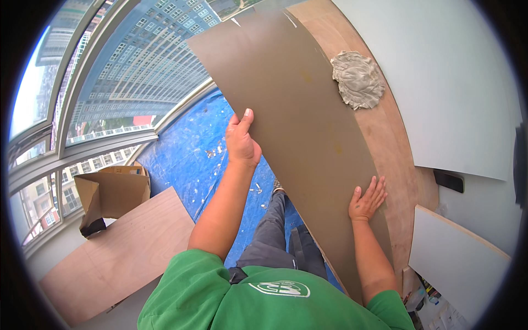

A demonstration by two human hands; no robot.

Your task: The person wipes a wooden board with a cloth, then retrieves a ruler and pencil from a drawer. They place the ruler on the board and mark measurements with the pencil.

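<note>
A long brown laminate sheet (297, 104) stretches away in front of me, lying partly over a bare plywood board (393, 140). At its left edge my left hand (242, 144) is closed, thumb on top and the fingers hidden underneath. My right hand (367, 202) lies flat on the sheet near its right edge, fingers stretched out and holding nothing. Beyond that hand, a crumpled grey-beige rag (358, 80) rests on the plywood, just beside the sheet's right edge.
Blue sheeting (192, 143) with scattered scraps covers the floor. Left are a window frame (104, 140), an open cardboard box (124, 187) and a plywood piece (126, 253). White panels (445, 71) stand right, with a black phone-like object (449, 180) and a smaller white-faced board (454, 258).
</note>
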